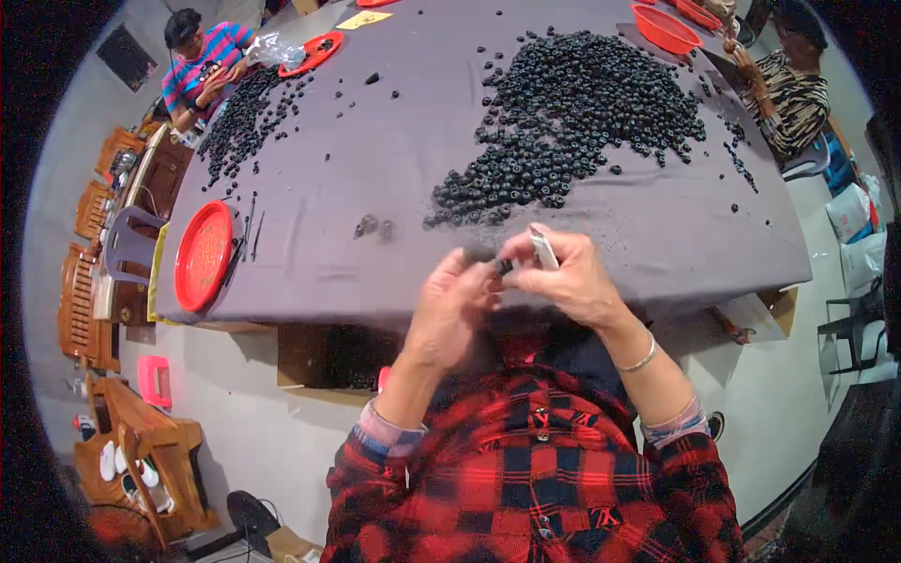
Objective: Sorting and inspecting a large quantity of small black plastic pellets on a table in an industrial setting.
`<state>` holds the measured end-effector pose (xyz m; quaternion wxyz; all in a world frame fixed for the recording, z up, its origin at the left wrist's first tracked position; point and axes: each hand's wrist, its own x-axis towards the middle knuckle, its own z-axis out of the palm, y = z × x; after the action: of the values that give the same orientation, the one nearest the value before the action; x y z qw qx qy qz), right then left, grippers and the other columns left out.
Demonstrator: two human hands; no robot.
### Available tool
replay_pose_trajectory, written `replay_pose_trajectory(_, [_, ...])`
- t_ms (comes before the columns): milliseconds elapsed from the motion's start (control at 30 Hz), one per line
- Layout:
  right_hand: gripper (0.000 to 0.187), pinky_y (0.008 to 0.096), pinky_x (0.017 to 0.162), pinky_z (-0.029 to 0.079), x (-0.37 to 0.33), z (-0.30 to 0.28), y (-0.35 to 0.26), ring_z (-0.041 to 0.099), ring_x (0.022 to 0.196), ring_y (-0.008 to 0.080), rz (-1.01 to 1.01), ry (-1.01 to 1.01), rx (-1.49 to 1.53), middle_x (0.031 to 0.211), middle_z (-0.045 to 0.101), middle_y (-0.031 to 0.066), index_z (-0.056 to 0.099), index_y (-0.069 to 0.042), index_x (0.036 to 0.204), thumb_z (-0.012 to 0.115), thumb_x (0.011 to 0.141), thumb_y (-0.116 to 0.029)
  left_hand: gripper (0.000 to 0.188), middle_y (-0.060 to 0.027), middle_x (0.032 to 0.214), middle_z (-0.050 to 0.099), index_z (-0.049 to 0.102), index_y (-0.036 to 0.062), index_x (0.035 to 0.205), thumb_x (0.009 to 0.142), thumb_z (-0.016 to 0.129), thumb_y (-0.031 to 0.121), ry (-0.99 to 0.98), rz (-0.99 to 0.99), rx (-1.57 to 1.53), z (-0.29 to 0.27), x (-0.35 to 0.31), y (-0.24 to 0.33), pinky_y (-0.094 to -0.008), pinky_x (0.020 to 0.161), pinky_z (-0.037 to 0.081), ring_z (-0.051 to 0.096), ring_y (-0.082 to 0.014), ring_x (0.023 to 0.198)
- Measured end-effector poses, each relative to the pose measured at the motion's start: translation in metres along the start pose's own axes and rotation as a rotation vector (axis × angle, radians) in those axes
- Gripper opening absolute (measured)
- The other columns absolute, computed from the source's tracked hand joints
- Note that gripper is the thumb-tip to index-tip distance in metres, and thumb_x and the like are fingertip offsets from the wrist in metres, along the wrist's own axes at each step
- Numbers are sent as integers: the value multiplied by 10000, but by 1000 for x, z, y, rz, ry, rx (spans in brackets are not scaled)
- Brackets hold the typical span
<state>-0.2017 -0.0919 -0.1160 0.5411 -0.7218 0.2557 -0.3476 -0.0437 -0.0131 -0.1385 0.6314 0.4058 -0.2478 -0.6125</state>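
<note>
My left hand (453,305) and my right hand (566,275) meet just above the near edge of a table under a grey cloth (375,122). Between their fingertips is a small black round part (505,267). My right hand also pinches a small flat white piece (543,249) that sticks up past the thumb. A large heap of the same black round parts (572,113) lies on the cloth right behind my hands. Two loose dark parts (373,226) rest to the left of my left hand.
A red plate (203,255) with thin black sticks beside it sits at the table's left edge. One seated person (202,66) works by another pile at far left, another person (788,89) at far right. Red baskets (664,28) stand at the back. Wooden chairs line the floor on the left.
</note>
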Motion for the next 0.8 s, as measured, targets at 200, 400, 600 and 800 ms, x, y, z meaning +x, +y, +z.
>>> replay_pose_trajectory(200, [130,221,602,481,-29,1,-14,528,682,70,233,-3,493,766,543,1,622,4,910,646,784,-16,162,-3,909,600,529,112,1035,896,582,175,-212,-117,-230,22,-11,-12,-255,709,493,574,-92,793])
replay_pose_trajectory(400, [144,224,576,471,-32,3,-14,518,673,61,243,30,423,742,522,-17,626,-10,913,656,775,-40,146,-7,936,594,537,103,1030,899,572,159,-203,-128,-314,21,-12,-20,-257,705,497,577,-100,798])
replay_pose_trajectory(600, [199,298,533,437,-28,-5,-10,547,614,160,-184,128,-331,707,526,60,600,-30,872,652,680,-30,143,-11,779,591,556,47,955,835,632,68,-1,40,119,22,-11,-13,-225,655,466,567,-94,690])
replay_pose_trajectory(800, [172,334,541,435,-31,-5,-9,547,613,266,-277,99,-508,702,528,96,578,-32,811,644,651,-27,173,-25,884,633,570,19,1000,833,609,0,-108,99,231,19,-12,-18,-218,697,484,582,-80,826])
